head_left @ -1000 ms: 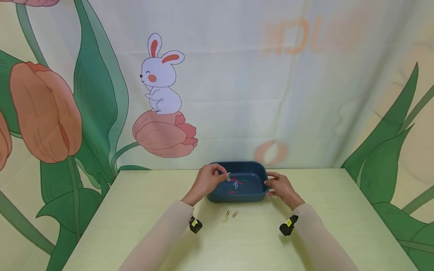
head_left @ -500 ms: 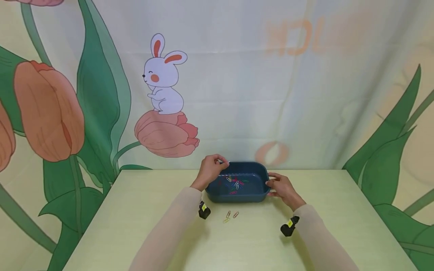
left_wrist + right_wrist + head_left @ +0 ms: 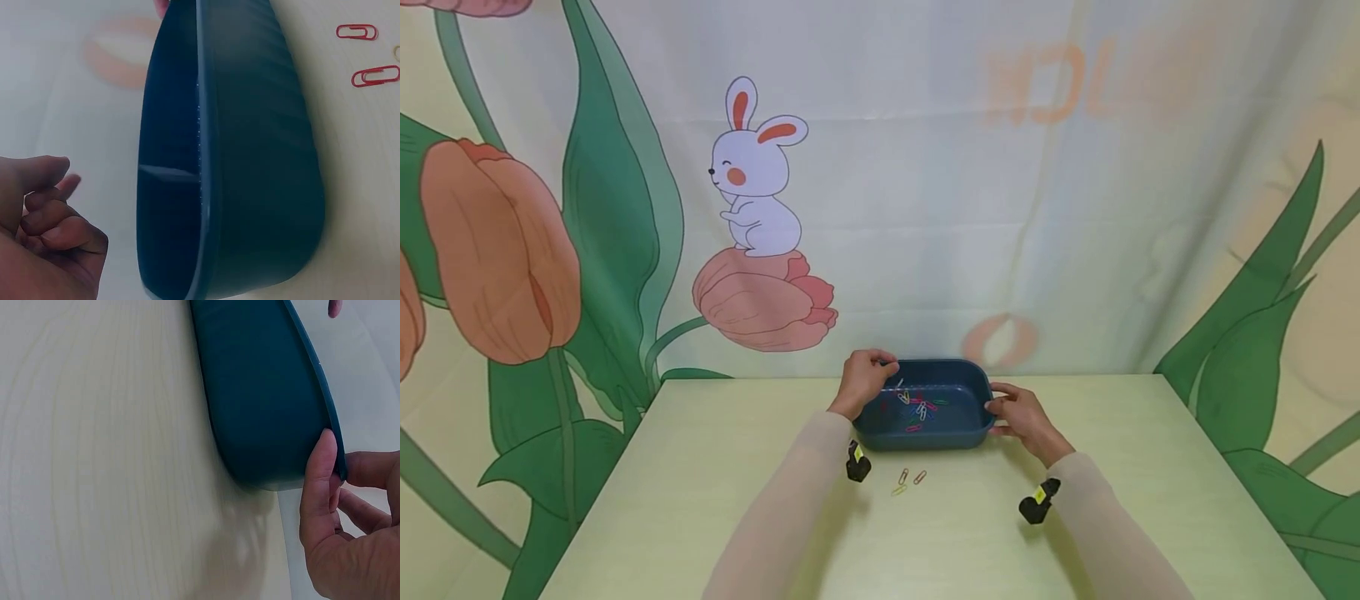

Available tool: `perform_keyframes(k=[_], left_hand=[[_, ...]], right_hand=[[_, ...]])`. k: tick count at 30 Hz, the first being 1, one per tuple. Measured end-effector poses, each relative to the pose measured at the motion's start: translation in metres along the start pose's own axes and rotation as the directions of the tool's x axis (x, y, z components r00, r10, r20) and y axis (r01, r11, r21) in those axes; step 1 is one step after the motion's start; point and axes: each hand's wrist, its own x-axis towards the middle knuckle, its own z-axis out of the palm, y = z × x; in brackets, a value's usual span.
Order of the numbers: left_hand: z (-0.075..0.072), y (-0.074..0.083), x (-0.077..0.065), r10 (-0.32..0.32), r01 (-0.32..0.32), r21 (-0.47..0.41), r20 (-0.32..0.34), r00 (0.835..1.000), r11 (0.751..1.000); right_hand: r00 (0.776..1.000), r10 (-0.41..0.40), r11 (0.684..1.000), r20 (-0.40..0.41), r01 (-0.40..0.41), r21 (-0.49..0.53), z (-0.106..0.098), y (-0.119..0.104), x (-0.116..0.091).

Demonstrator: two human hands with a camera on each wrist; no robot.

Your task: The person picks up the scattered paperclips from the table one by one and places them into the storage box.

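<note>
A dark blue plastic basin stands at the table's far edge with several coloured paper clips scattered inside. My left hand hovers by its back left corner, thumb and fingertips loosely bent, nothing between them. Just below those fingertips a white paper clip is in the air; in the left wrist view it shows as a pale blurred streak across the basin's opening. My right hand grips the basin's right end, thumb against the outer wall and fingers around the rim.
In front of the basin lie two red paper clips, one upright and one slanted, and a yellow paper clip. A printed curtain hangs right behind the table.
My left hand has risen from inside the basin to its back left corner, then let go of the white paper clip it pinched. The right hand keeps its grip on the basin.
</note>
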Motion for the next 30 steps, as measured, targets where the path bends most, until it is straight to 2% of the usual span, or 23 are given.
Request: perform_keyframes(k=[8,16,24,30], left_hand=[[0.000,-0.004,-0.001,0.000,0.000,0.004,0.017,1.000,1.000],[-0.007,0.002,-0.012,0.087,-0.087,0.006,0.048,0.995,0.996],[-0.012,0.007,-0.032,0.214,-0.216,0.040,0.061,0.975,0.975],[-0.014,0.007,-0.058,0.283,-0.286,0.044,0.060,0.957,0.957]], right_hand=[[1.000,0.003,1.000,0.004,-0.003,0.001,0.000,0.000,0.000],[1.000,0.006,1.000,0.002,-0.006,0.009,0.000,0.000,0.000],[1.000,0.011,1.000,-0.013,-0.011,0.011,0.002,0.000,-0.004],[1.000,0.011,1.000,-0.019,-0.011,0.017,0.003,0.002,-0.006]])
